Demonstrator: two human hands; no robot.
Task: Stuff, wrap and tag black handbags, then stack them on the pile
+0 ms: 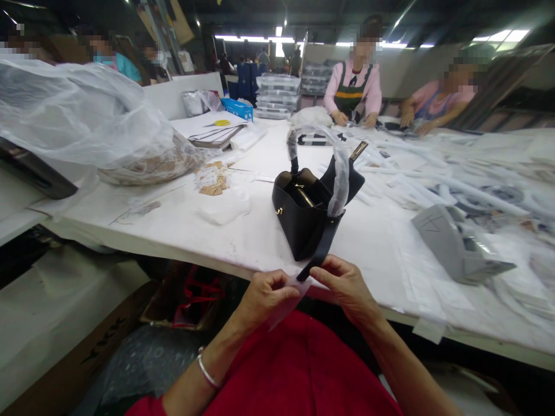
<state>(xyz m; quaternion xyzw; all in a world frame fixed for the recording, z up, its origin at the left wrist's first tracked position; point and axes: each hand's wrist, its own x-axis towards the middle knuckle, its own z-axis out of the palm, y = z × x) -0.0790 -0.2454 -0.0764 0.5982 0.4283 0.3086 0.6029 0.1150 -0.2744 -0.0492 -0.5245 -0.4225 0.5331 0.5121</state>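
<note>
A black handbag (299,225) stands open on the white table, its gold zip and clasp showing. Clear plastic wraps its raised handle (340,173). From its right side a black strap (318,254) runs down toward me over the table's front edge. My right hand (347,283) pinches this strap near its lower end between thumb and fingers. Just left of it, my left hand (271,294) is closed on a thin, whitish plastic sleeve (284,306) that meets the strap's tip. How far the strap goes into the sleeve is hard to see.
A big clear plastic bag (95,121) bulges at the left beside brown paper tags (214,179). Yellow scissors (222,123) lie on papers near a blue box (237,108). A grey tape dispenser (459,248) stands right. Two people work across the table.
</note>
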